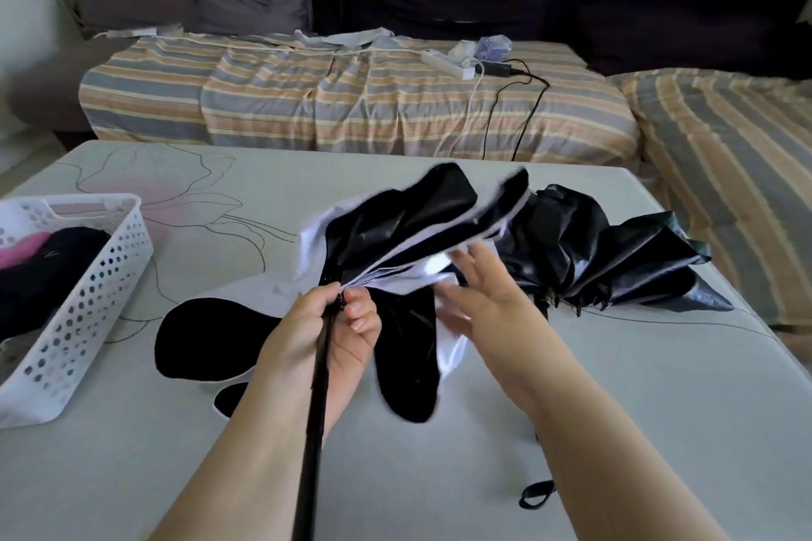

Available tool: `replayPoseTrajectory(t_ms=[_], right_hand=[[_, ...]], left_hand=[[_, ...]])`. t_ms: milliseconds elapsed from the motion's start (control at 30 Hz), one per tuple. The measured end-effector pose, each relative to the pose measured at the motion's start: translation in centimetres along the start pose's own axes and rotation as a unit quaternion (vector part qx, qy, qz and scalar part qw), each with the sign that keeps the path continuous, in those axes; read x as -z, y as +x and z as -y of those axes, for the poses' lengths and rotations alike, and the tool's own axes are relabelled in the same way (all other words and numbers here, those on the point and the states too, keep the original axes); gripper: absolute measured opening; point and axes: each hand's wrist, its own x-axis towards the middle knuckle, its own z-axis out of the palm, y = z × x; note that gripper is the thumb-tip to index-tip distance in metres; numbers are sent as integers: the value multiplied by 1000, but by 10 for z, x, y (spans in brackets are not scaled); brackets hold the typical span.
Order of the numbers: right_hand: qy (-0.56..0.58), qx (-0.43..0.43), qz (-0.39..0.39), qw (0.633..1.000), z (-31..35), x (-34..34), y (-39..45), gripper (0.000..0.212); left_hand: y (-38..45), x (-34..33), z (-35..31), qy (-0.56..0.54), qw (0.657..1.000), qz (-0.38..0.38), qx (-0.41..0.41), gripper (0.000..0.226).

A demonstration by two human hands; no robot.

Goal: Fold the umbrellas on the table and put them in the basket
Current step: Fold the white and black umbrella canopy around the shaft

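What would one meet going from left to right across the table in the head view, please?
Basket → left hand, gripping the white-edged umbrella → right hand, open at its folds → black umbrella lying on the table.

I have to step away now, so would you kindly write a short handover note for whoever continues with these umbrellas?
Left hand grips the shaft of the black-and-white umbrella, held above the table. Right hand is open, fingers spread at the canopy folds; it is blurred.
A second, black umbrella lies loose and unfolded on the table to the right.
The white basket at the left already holds dark and pink items; whether they are folded umbrellas is hard to tell.
Left to do: finish gathering and folding this canopy, put it in the basket, then do the black one.
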Motion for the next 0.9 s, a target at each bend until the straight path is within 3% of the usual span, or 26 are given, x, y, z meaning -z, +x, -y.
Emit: replayPoseTrajectory(t_ms=[100, 233, 467, 533, 600, 667, 700, 767, 833, 900], right_hand=[[21, 28, 30, 999, 2, 2, 1, 66], [-56, -10, 34, 998, -5, -6, -1, 64], [-84, -2, 22, 996, -1, -4, -5, 62], [-80, 31, -16, 996, 0, -3, -6, 57], [-79, 74, -114, 988, -1, 2, -6, 46], [-192, 78, -200, 957, -4, 11, -8, 23], [-278, 36, -190, 941, -5, 15, -8, 13], [-412, -98, -66, 904, -11, 17, -10, 25], [-446, -201, 60, 870, -17, 8, -14, 48], [-404, -222, 100, 882, -25, -9, -15, 58]], left_hand=[[0, 2, -2, -13, 1000, -7, -2, 22], [1, 4, -8, -21, 1000, -2, 2, 24], [2, 5, -11, -26, 1000, -8, 2, 23], [2, 6, -13, -29, 1000, -10, 4, 24], [1, 6, -15, -33, 999, -12, 7, 25], [0, 6, -16, -43, 999, -12, 12, 26], [0, 5, -16, -49, 999, -12, 15, 26], [0, 5, -15, -59, 998, -10, 18, 26], [0, 5, -15, -68, 997, -12, 19, 27], [1, 4, -16, -77, 997, -12, 24, 29]])
